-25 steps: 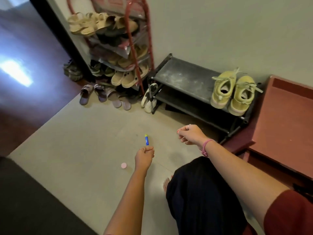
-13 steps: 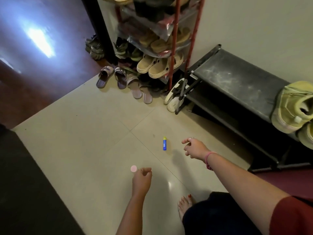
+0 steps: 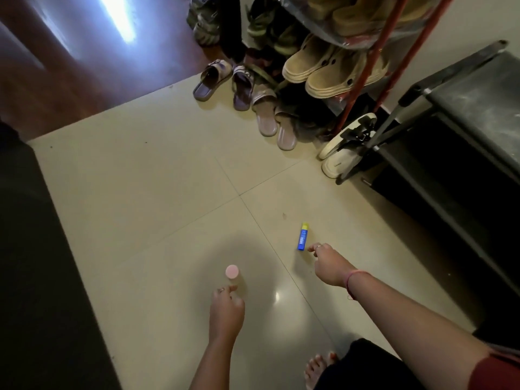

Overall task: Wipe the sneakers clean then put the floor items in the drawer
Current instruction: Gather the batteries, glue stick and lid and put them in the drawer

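- Floor items (image 3: 302, 236) are counted as two: one blue tube with a yellow cap, one pink-capped container (image 3: 232, 272).
- One left hand (image 3: 226, 311) is seen just below the container, fingers loosely curled, nothing gripped.
- One right hand (image 3: 329, 265) is seen just beside the tube's lower end, empty.

The floor (image 3: 168, 192) is smooth, glossy pale tile that mirrors a light spot. The blue tube (image 3: 302, 237) and the pink-capped container (image 3: 232, 273) look like smooth plastic. The black shoe rack (image 3: 475, 88) has a matt, dusty top on metal bars. The tan clogs (image 3: 323, 71) look like moulded rubbery foam.
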Tool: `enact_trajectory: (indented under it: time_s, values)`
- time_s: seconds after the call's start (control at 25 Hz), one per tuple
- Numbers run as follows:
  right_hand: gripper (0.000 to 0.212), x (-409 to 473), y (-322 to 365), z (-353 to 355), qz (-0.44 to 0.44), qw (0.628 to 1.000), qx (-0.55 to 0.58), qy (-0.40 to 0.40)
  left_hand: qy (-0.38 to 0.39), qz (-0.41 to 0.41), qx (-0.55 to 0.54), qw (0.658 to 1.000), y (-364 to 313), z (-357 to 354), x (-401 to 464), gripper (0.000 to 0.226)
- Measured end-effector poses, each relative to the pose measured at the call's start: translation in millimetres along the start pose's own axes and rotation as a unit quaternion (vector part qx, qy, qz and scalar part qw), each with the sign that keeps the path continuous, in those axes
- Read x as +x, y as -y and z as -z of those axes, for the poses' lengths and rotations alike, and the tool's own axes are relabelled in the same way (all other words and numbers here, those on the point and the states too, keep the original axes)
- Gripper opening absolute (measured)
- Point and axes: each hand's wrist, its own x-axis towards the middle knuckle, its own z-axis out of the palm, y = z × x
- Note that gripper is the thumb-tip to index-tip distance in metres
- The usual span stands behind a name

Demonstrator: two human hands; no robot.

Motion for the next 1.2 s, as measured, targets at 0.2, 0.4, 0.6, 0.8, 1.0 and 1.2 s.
enact_trajectory:
  time_s: [0.2,0.4,0.6,0.8,1.0,1.2]
  values:
    - [0.068,48,0,-13,0.021,0.998,-0.039,0.04,-0.021,-0.035,0.061,0.997,0,-3,47,0.047]
    - [0.072,87,-20,-24,0.032,0.996,-0.031,0.079,0.005,-0.043,0.081,0.996,13,-30,73,0.059]
    - [0.07,133,-11,-40,0.022,0.997,-0.01,0.08,0.021,-0.057,0.124,0.99,26,-38,99,0.07]
    - [0.062,147,-35,-72,-0.023,0.994,-0.005,0.109,0.071,-0.06,0.231,0.968,31,-49,120,0.057]
    - [0.042,137,-44,-81,0.02,0.999,-0.021,0.042,0.031,-0.037,0.249,0.967,54,-59,120,0.043]
    - [0.023,126,-46,-75,0.048,0.99,0.086,-0.105,-0.02,0.02,0.158,0.987,69,-71,94,0.036]
